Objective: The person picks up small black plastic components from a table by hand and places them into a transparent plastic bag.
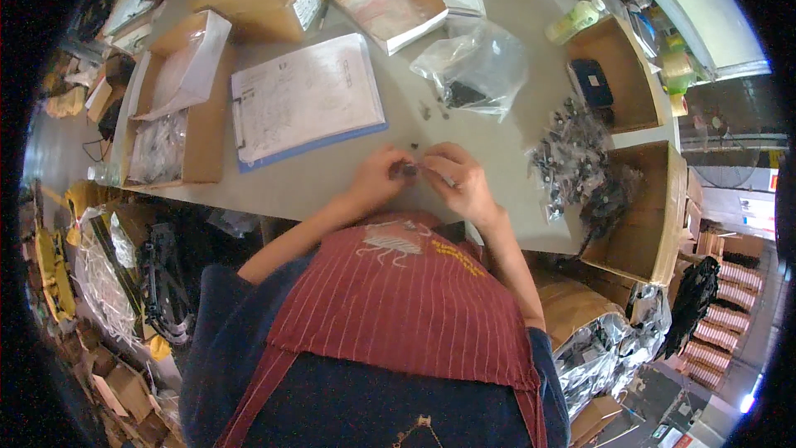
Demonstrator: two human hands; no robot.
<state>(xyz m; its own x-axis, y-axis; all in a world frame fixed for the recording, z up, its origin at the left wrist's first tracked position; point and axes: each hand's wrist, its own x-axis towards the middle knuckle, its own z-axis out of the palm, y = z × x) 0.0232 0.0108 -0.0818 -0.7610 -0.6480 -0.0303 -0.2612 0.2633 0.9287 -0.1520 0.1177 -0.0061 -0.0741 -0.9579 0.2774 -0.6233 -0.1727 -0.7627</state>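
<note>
hands: two, left hand plus right hand. dark piece at fingers: one visible. loose bits beyond: about three. clipboard: one. clear bag on table: one. cartons at table's right: two. black case: one. apron: one. bagged heap: one, pieces too jumbled to count.

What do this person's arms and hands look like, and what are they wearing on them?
The left hand and right hand are ungloved, with bare forearms. Dark navy sleeves end around the elbows. No cables or markings show on the arms. A maroon apron with pale stripes covers the front.
</note>
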